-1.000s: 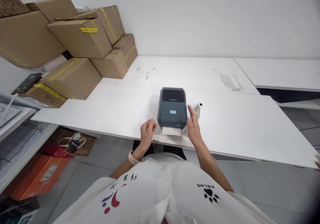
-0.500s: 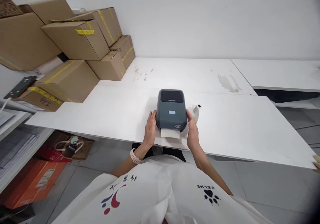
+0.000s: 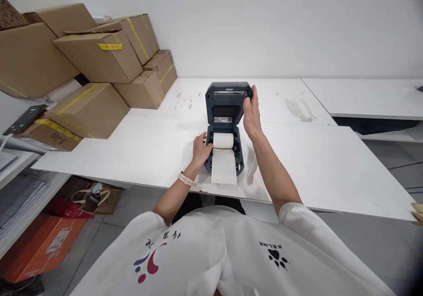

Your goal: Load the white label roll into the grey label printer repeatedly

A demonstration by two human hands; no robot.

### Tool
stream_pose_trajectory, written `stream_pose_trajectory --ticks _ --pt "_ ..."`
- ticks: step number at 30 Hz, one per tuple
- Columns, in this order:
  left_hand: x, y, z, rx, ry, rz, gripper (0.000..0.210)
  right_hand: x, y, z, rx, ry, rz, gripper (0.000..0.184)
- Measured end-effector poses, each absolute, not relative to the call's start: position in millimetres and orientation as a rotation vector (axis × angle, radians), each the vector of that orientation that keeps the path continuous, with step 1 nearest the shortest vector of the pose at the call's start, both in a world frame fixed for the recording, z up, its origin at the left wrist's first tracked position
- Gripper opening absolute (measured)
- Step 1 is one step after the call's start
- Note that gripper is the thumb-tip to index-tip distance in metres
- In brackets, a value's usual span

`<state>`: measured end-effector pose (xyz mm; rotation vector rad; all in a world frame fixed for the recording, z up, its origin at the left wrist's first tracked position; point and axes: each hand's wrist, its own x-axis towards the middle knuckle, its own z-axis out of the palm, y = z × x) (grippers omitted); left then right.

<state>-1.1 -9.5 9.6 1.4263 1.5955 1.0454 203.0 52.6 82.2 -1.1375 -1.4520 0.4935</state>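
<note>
A dark grey label printer (image 3: pixel 240 155) stands on the white table with its lid (image 3: pixel 228 104) swung up. Inside its base sits a white paper roll (image 3: pixel 223 140), and a strip of paper (image 3: pixel 224 168) runs from it over the front edge. My right hand (image 3: pixel 251 115) grips the right edge of the raised lid, thumb on the inner face and fingers behind. At the left side of the base, my left hand (image 3: pixel 201 150) holds the rim, its thumb reaching close to the roll. A loose curl of white paper (image 3: pixel 252 168) lies right of the printer, partly behind my right forearm.
Cardboard boxes (image 3: pixel 99 58) with yellow tape are stacked at the left of the table (image 3: pixel 297 164). A phone (image 3: pixel 24 119) with a cable rests at the far left. An orange box (image 3: pixel 36 247) and bags sit on the floor. The wall stands behind the table.
The printer's lid has gone from shut to raised, exposing the paper roll. My right hand has moved up with the lid, while my left hand has shifted slightly forward along the base.
</note>
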Motion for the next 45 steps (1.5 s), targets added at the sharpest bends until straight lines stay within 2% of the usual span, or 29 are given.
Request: stream_pose_trajectory --ticks 4,7,10,12,13,17,20,26,30,33,37,41,45 --pt "-2 -7 7 1.447 1.678 0.948 0.061 210 82 91 -1.154 -1.531 0.481 0.084" --pt "-2 -6 9 1.451 1.681 0.912 0.057 213 68 102 -1.191 -1.545 0.304 0.085" --pt "-1 -4 11 1.437 1.680 0.891 0.059 210 36 104 -1.202 -1.710 0.162 0.064" --pt "0 -3 12 1.471 1.695 0.890 0.057 203 20 96 -1.254 -2.030 0.235 0.047" --pt "0 -3 13 1.492 1.702 0.892 0.056 198 15 90 -1.304 -2.205 0.290 0.046" --pt "1 -1 13 1.511 1.706 0.898 0.054 173 23 64 -1.554 -2.644 0.358 0.067" --pt "1 0 11 1.490 1.686 0.920 0.055 166 35 60 -1.588 -2.732 0.395 0.072" --pt "-1 2 6 1.455 1.645 0.958 0.058 220 28 96 -1.092 -2.478 0.930 0.078" --pt "-1 2 3 1.440 1.624 0.985 0.059 278 25 108 -0.990 -2.006 1.003 0.084" --pt "0 1 2 1.440 1.626 0.995 0.060 311 43 89 -1.103 -1.678 0.995 0.088" --pt "0 1 2 1.417 1.618 0.998 0.062 330 80 37 -1.254 -1.433 1.037 0.086" --pt "0 0 3 1.409 1.611 0.996 0.061 328 98 -5 -1.416 -1.383 1.092 0.083" --pt "0 1 1 1.410 1.613 1.008 0.061 336 83 -19 -1.412 -1.384 1.161 0.088"
